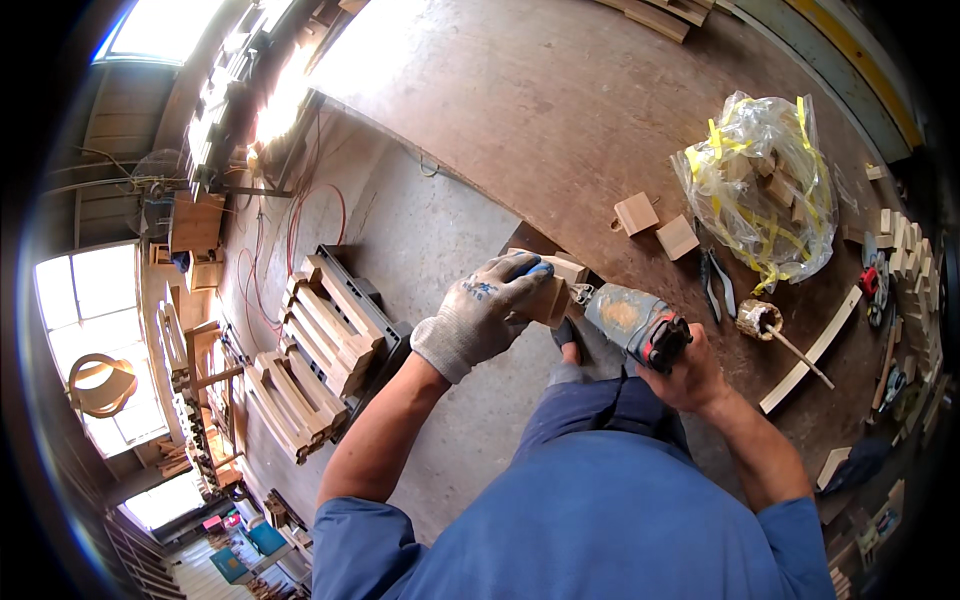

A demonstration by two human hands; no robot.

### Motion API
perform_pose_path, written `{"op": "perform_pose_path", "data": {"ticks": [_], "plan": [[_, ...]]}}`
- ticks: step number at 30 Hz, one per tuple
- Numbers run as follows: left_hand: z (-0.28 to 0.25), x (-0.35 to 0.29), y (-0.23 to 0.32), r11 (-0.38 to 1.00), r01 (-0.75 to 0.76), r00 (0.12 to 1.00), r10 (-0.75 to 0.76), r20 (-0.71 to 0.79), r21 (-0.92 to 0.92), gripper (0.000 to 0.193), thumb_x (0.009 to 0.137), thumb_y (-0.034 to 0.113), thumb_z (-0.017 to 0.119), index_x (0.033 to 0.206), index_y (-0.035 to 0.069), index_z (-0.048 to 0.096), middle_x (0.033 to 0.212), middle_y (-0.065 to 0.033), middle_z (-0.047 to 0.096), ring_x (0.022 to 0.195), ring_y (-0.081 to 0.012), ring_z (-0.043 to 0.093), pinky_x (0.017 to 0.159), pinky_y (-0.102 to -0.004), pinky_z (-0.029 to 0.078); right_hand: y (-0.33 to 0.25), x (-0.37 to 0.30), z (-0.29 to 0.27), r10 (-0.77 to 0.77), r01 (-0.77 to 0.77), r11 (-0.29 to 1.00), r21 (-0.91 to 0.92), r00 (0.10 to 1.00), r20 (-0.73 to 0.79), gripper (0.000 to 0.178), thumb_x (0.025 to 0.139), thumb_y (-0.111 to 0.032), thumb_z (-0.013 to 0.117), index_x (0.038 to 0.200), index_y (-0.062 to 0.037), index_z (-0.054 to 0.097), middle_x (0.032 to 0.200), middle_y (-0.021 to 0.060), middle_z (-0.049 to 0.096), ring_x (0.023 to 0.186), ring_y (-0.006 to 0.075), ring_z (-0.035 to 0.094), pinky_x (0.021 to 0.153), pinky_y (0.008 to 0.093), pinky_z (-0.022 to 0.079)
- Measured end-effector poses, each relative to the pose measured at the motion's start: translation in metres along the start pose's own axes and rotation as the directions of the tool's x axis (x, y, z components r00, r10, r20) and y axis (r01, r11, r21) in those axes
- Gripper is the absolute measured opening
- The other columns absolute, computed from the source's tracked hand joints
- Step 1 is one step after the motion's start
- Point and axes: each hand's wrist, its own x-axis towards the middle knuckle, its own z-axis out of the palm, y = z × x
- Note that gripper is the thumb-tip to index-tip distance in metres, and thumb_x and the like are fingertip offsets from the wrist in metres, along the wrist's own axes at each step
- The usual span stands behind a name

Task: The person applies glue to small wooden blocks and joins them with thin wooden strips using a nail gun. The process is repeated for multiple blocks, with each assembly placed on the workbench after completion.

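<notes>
My left hand [492,308], in a grey knit work glove, is closed around a light wooden block [545,303] near the corner of the workbench. A longer wooden piece [568,268] shows just beyond the fingers, partly hidden by the glove. My bare right hand [690,372] grips a dusty grey power drill [632,318] with red and black parts. Its metal front end [582,293] is up against or very close to the block; contact is hard to make out.
On the brown workbench [560,110] lie two small wooden blocks [636,214], pliers [715,280], a clear plastic bag [765,190] of wood pieces, a glue-crusted pot with a stick [760,320] and a curved wooden strip [815,350]. Stacked wooden parts [325,340] sit on the floor at left.
</notes>
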Motion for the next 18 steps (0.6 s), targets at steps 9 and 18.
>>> {"op": "perform_pose_path", "data": {"ticks": [9,18], "plan": [[0.002,0.0,-0.002,1.0,0.006,1.0,-0.006,0.002,0.012,0.076,0.068,0.002,0.089,0.139,0.01,0.064,0.142,-0.0172,0.062,0.126,-0.0399,0.065,0.103,-0.0438,0.058,0.003,0.002,0.002,0.037,-0.04,0.997,0.064,0.998,0.044,0.035,0.073,-0.016,0.085,0.104,-0.0105,0.07,0.104,0.0117,0.071,0.09,0.0382,0.066,0.078,0.0484,0.048],[0.002,-0.001,-0.002,1.0,0.011,1.0,-0.011,0.001,0.018,0.076,0.068,0.002,0.089,0.139,0.01,0.063,0.143,-0.0173,0.062,0.126,-0.0394,0.065,0.103,-0.0435,0.058,0.0,0.008,-0.001,-0.003,0.002,0.998,0.066,1.0,0.02,0.035,0.073,-0.013,0.085,0.104,-0.0091,0.068,0.103,0.0143,0.07,0.086,0.0398,0.067,0.076,0.0475,0.051]]}}
